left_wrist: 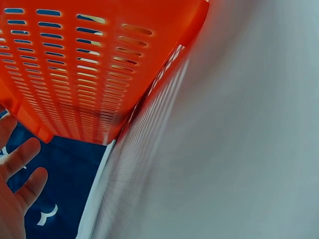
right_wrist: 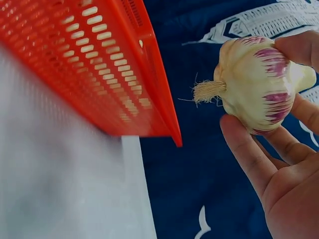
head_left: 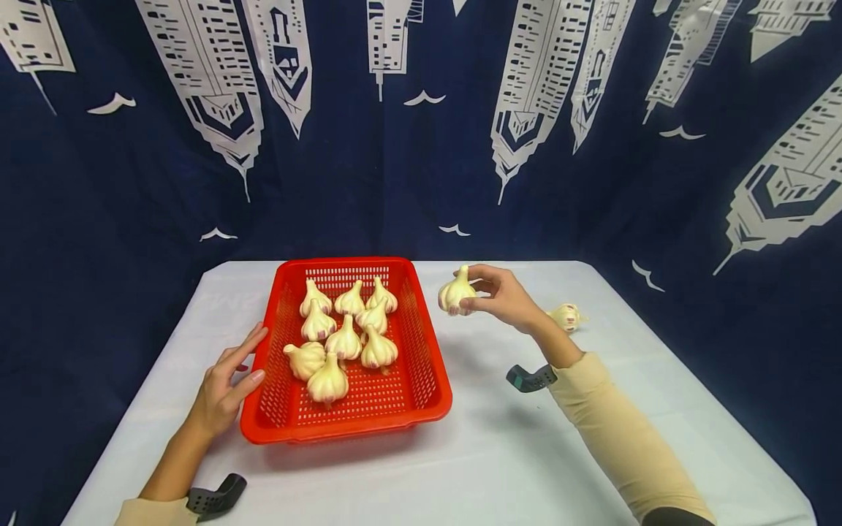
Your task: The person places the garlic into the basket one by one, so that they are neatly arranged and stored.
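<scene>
A garlic bulb (head_left: pixel 455 294) is gripped between the thumb and fingers of my right hand (head_left: pixel 501 296), raised just right of the red basket (head_left: pixel 430 365). The right wrist view shows this bulb (right_wrist: pixel 264 89) with purple streaks and a tuft of dry roots, the fingers curled about it. My left hand (head_left: pixel 220 391) rests at the basket's left rim with its fingers extended. Several garlic bulbs (head_left: pixel 327 381) stand or lie inside the basket. In the left wrist view, the fingers (left_wrist: pixel 31 186) are beside the perforated basket wall (left_wrist: pixel 75 64).
Another garlic bulb (head_left: pixel 566 317) lies on the white table (head_left: pixel 500 467), behind my right forearm. A dark blue cloth (head_left: pixel 368 175) with white building prints hangs behind the table. Each wrist wears a dark strap (head_left: pixel 215 497).
</scene>
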### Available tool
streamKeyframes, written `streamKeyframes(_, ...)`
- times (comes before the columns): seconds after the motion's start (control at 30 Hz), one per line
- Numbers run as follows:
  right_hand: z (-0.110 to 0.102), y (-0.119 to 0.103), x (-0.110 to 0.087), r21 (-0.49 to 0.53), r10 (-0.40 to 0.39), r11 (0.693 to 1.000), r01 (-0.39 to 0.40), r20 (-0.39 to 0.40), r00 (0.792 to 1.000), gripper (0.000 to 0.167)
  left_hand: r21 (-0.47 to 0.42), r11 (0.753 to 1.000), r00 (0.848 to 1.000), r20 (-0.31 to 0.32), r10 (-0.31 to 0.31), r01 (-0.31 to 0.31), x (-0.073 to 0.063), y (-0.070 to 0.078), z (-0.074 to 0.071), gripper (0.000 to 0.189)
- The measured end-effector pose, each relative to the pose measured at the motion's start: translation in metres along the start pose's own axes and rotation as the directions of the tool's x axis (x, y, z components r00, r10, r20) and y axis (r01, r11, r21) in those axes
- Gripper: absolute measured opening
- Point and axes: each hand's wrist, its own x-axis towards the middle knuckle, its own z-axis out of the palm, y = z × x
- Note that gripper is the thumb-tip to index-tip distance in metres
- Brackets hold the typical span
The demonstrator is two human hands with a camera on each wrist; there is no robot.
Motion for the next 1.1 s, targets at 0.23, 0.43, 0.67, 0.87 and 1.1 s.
streamKeyframes(0.23,0.019,-0.007,0.012,0.108,-0.038,0.994,0.032,0.058,0.998,0.05,0.017,1.0,1.0,0.007,-0.003,0.003,0.001,0.001,0.0,0.063)
streamKeyframes(0.43,0.035,-0.013,0.024,0.282,-0.059,0.959,0.03,0.095,0.994,0.057,0.021,1.0,1.0,0.007,-0.002,0.002,0.001,0.0,0.0,0.064)
streamKeyframes(0.67,0.053,-0.015,0.035,0.454,-0.017,0.889,-0.054,0.152,0.988,0.055,0.016,1.0,1.0,0.004,0.0,0.0,0.0,0.0,0.0,0.063)
streamKeyframes(0.87,0.065,-0.014,0.042,0.415,-0.021,0.908,-0.05,0.165,0.986,0.047,0.011,1.0,1.0,0.003,0.0,0.0,0.0,0.0,0.0,0.063)
streamKeyframes(1.1,0.076,-0.019,0.047,0.179,-0.049,0.984,0.014,0.189,0.981,0.032,-0.001,1.0,1.0,0.004,0.0,0.0,0.001,-0.001,0.0,0.062)
